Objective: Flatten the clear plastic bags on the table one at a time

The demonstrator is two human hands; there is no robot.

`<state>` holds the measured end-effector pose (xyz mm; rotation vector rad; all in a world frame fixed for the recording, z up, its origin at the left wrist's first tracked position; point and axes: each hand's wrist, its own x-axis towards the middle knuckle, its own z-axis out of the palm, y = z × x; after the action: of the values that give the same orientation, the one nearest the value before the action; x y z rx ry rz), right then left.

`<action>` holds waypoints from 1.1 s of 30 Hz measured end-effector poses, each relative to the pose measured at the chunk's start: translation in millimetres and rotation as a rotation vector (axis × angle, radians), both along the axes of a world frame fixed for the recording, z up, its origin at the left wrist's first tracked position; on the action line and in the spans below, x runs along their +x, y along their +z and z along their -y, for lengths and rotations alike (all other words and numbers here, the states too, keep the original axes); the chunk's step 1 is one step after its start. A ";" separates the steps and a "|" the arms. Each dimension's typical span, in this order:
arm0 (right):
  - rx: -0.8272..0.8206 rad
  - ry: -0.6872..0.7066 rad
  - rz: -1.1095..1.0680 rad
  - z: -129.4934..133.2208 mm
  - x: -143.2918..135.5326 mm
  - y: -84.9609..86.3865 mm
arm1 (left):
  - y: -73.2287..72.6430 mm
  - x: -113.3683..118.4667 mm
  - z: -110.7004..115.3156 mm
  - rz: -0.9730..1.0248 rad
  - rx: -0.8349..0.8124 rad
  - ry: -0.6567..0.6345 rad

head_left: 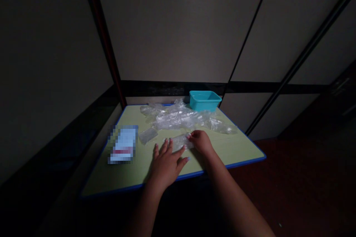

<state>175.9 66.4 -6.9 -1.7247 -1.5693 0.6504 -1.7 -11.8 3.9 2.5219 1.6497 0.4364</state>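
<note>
A clear plastic bag [180, 142] lies flattened near the front of the table, between my hands. My left hand [167, 163] rests palm down with its fingers spread, the fingertips on the bag's left end and near edge. The fingers of my right hand [200, 141] are pinched together on the bag's right end. Just left of these hands lies a small folded piece of clear plastic [148, 135]. Behind them spreads a crumpled heap of clear plastic bags [175, 117].
A turquoise plastic basin [205, 101] stands at the table's back right. A blurred-out white and blue item [124, 144] lies at the left edge. The pale yellow table [233, 146] has a blue rim and stands against panelled cabinet doors [172, 26].
</note>
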 end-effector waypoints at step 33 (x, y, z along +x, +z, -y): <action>0.332 0.314 -0.305 33.5 4.8 71.1 | 59.9 29.9 -64.3 1.021 -0.035 -0.139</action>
<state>180.7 32.9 64.2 -1.0932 -1.6325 0.7191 28.2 52.4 63.8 1.7924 1.0325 1.3504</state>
